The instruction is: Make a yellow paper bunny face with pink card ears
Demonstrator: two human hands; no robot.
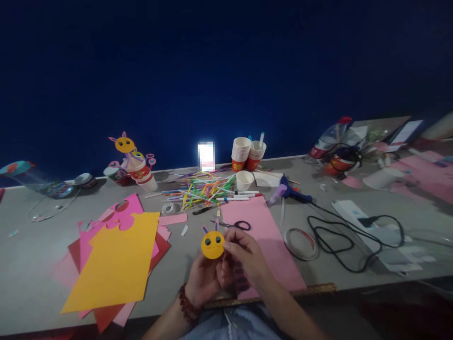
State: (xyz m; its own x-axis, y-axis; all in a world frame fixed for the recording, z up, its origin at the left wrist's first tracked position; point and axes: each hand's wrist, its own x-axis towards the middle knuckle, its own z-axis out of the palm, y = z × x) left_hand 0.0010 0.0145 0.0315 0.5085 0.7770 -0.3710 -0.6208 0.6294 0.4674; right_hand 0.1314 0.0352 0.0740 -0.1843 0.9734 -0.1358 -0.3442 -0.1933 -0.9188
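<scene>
A round yellow paper face (213,244) with two dark eyes and pink-and-blue ears is held up over the table's front part. My left hand (207,279), with a beaded bracelet on the wrist, grips it from below and behind. The fingers of my right hand (247,252) pinch its right edge. Just behind the hands lie black scissors (242,225), on a pink sheet (272,245). A similar yellow face (125,144) with ears stands on stacked cups at the back left.
Yellow paper (116,264) covers pink and red sheets at left. Colourful sticks (207,191), stacked paper cups (240,153) and a lit screen (206,157) stand or lie behind. At right are a blue glue gun (295,191), tape ring (300,244), black cable and power strip (357,226).
</scene>
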